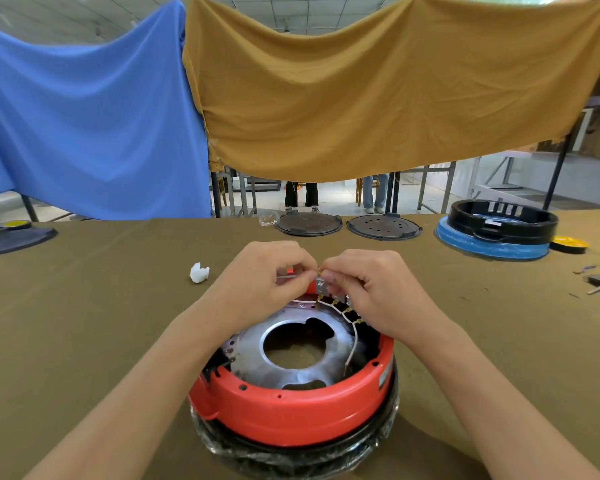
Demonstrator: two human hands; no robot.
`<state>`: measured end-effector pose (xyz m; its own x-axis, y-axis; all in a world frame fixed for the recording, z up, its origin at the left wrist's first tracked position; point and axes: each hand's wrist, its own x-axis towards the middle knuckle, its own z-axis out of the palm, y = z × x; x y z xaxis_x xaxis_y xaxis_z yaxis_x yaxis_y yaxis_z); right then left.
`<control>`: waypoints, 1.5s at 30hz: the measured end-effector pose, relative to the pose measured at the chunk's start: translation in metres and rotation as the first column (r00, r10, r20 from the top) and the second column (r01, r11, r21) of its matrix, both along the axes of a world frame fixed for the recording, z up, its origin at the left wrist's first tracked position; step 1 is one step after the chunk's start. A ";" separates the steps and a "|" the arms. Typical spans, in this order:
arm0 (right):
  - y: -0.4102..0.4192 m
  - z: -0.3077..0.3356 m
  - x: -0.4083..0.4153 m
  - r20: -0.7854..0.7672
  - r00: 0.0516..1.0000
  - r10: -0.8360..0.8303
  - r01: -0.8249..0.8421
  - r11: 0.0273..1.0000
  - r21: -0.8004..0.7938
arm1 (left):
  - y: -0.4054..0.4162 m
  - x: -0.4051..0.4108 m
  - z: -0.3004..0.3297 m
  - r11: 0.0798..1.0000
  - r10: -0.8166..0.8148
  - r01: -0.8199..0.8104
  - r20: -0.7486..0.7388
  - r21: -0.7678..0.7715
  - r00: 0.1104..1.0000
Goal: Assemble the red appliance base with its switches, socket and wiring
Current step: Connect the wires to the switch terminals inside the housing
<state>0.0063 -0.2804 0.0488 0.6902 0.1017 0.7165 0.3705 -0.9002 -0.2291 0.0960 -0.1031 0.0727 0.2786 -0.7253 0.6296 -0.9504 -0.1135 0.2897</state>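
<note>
Nearest the viewer, the red base (291, 407) sits on the olive surface (84, 323), resting on a black ring wrapped in clear plastic film (291, 459). Inside the base lies a silver metal plate (302, 368) with a large round opening in its middle. White wires (352, 337) with brass-coloured connectors run along the right inner side of the base up to its far rim.

At that far rim both hands meet. The left hand (267, 275) has its grip closed, thumb and forefinger pinching a small wire end; a thin metal pin sticks out to its left. The right hand (371, 285) likewise pinches at the same spot, fingertips nearly touching the left's, just above a small grey block (321, 282) on the rim.

Left of the hands lies a crumpled white scrap (199, 272). Farther back stand two dark round discs (309, 224), and to the right a black ring on a blue-wrapped base (492, 249). Blue (84, 116) and mustard cloths (361, 91) hang behind.
</note>
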 end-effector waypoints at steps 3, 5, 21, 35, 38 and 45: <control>0.001 -0.002 0.001 -0.047 0.999 0.023 -0.014 0.985 0.174 | 0.001 -0.002 -0.002 0.999 0.035 -0.037 -0.061 -0.034 0.998; -0.002 -0.001 0.002 -0.111 0.994 0.021 0.023 0.922 0.387 | 0.007 -0.002 -0.002 0.998 0.069 -0.070 -0.087 0.000 0.994; 0.013 -0.011 0.002 -0.402 0.911 0.096 0.251 0.643 0.723 | 0.057 0.002 0.002 0.915 0.131 -0.094 -0.070 0.394 0.989; 0.017 -0.021 0.007 -0.460 0.851 0.253 0.199 0.656 0.728 | 0.018 -0.020 -0.021 0.945 -0.066 0.073 -0.034 0.318 0.997; 0.017 -0.021 0.007 -0.458 0.846 0.272 0.185 0.656 0.732 | 0.019 -0.021 -0.022 0.936 -0.076 0.085 -0.039 0.341 0.996; 0.014 -0.023 0.006 -0.461 0.836 0.296 0.165 0.666 0.728 | 0.018 -0.024 -0.022 0.933 -0.077 0.078 -0.017 0.351 0.997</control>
